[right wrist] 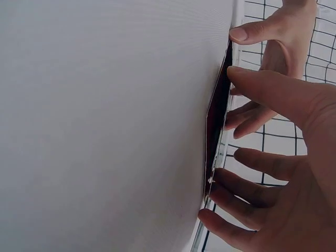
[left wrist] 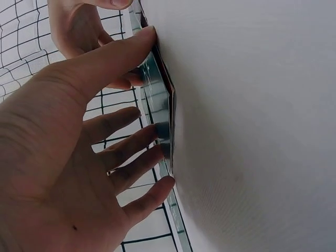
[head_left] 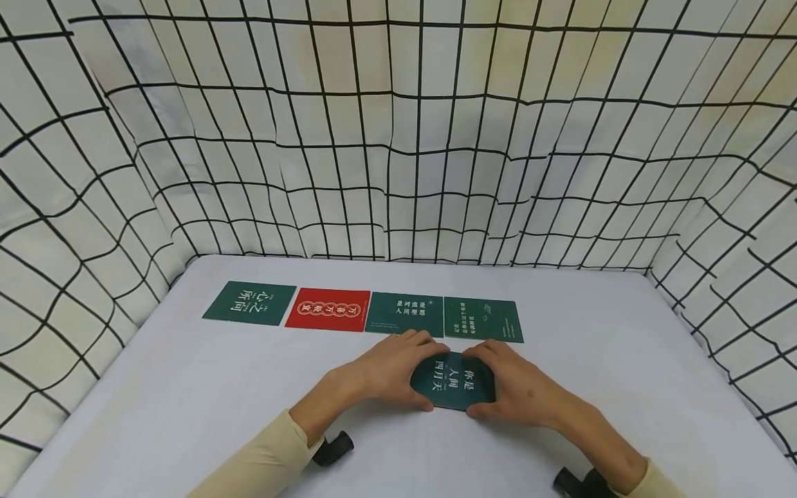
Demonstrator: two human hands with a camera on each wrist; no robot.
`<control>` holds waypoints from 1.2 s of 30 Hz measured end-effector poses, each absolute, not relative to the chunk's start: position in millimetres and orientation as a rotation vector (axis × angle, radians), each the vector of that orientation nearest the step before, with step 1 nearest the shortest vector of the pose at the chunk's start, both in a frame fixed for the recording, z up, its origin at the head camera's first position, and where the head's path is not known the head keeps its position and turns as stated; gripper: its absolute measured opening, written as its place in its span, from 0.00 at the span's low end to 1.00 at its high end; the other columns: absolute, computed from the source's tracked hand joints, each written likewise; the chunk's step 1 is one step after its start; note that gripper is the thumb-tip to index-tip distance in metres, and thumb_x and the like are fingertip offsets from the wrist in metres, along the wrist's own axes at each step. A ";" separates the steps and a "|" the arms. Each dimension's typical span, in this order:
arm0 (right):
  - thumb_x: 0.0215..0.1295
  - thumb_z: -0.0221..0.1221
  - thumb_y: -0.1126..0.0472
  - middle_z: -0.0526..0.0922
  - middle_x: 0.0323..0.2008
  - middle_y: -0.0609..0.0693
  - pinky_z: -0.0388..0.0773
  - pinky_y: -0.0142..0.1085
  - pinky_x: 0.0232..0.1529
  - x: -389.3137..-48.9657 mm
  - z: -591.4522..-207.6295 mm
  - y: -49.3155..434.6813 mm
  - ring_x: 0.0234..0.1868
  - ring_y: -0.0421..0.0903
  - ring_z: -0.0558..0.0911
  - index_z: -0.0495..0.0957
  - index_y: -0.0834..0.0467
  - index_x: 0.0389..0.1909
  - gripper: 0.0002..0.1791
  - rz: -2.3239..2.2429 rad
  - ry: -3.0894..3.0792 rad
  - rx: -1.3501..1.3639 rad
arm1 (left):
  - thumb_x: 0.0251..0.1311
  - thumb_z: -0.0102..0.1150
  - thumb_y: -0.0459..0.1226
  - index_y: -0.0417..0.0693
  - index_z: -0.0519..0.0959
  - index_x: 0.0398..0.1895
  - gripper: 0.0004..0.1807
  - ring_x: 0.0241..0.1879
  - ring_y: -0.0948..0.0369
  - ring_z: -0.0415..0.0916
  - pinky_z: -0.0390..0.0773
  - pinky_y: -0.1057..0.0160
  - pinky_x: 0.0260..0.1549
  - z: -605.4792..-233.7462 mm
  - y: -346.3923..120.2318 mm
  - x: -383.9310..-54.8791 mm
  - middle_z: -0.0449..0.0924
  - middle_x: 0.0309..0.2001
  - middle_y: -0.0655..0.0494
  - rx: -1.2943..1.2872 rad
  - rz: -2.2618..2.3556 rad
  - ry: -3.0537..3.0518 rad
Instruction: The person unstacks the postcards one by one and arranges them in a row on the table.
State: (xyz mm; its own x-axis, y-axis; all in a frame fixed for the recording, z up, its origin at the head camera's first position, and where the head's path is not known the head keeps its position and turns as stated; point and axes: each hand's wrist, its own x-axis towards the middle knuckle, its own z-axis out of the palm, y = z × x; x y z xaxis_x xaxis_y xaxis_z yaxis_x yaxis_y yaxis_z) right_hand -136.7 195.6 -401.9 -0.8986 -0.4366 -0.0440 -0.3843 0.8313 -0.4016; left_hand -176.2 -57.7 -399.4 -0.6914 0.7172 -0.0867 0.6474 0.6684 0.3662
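Nearest the wearer, two cream sleeves come in from the bottom edge, with a black device under the left wrist and another black device by the right. Past them, the left hand and the right hand grip a dark green card between them, one at each end. On both hands the thumb presses the near long edge and the other fingers curve to the far edge. The card carries white characters; it is low over the white table, and the left wrist view shows a reddish layer along its underside. Whether it touches the cloth at every point I cannot tell.

Just beyond the fingertips, four cards lie flat in a row, side by side. From left to right they are a green card, a red card with a chain of pale rings, a second green card and a third green card with small print and a pale drawing. Farther back, a black net rises behind the table and along both sides, against a pale backdrop.
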 end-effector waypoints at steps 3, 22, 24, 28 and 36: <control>0.47 0.81 0.42 0.76 0.65 0.52 0.81 0.52 0.66 -136.8 -401.2 196.8 0.62 0.49 0.79 0.74 0.51 0.67 0.46 -0.606 2.869 -0.645 | 0.49 0.79 0.56 0.60 0.71 0.74 0.47 0.64 0.59 0.71 0.78 0.56 0.66 -399.1 -57.5 -176.5 0.76 0.65 0.59 1.104 0.468 2.657; 0.52 0.79 0.46 0.74 0.67 0.48 0.80 0.50 0.67 -136.0 -396.8 207.6 0.65 0.49 0.78 0.70 0.51 0.70 0.46 -0.686 2.891 -0.676 | 0.53 0.77 0.55 0.59 0.69 0.76 0.47 0.69 0.57 0.69 0.79 0.54 0.68 -394.0 -56.3 -175.8 0.72 0.71 0.57 1.073 0.629 2.668; 0.53 0.78 0.47 0.73 0.68 0.49 0.79 0.50 0.68 -135.6 -397.1 208.6 0.67 0.50 0.77 0.69 0.51 0.71 0.45 -0.695 2.892 -0.674 | 0.53 0.77 0.55 0.60 0.69 0.76 0.46 0.69 0.58 0.69 0.79 0.54 0.67 -393.9 -55.8 -176.0 0.72 0.71 0.58 1.069 0.642 2.673; 0.54 0.78 0.48 0.73 0.69 0.50 0.79 0.50 0.68 -135.5 -398.6 210.4 0.68 0.51 0.77 0.69 0.52 0.72 0.45 -0.703 2.915 -0.691 | 0.53 0.77 0.54 0.61 0.70 0.76 0.45 0.69 0.58 0.69 0.79 0.53 0.68 -394.6 -54.8 -177.2 0.72 0.72 0.58 1.072 0.672 2.686; 0.55 0.78 0.51 0.71 0.72 0.50 0.80 0.51 0.67 -136.6 -400.0 212.9 0.72 0.55 0.73 0.70 0.52 0.71 0.44 -0.724 2.975 -0.702 | 0.53 0.77 0.53 0.60 0.70 0.75 0.45 0.72 0.55 0.67 0.77 0.51 0.69 -394.4 -52.0 -180.4 0.69 0.74 0.56 1.083 0.687 2.733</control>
State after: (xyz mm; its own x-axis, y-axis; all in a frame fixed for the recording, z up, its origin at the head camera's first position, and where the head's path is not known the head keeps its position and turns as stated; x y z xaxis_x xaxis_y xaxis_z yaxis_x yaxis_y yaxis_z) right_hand -136.6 212.9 -400.0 -0.9000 -0.4237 0.1026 -0.4235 0.7938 -0.4365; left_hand -180.4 -52.0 -394.4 -0.7361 0.6748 0.0523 0.6193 0.6403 0.4544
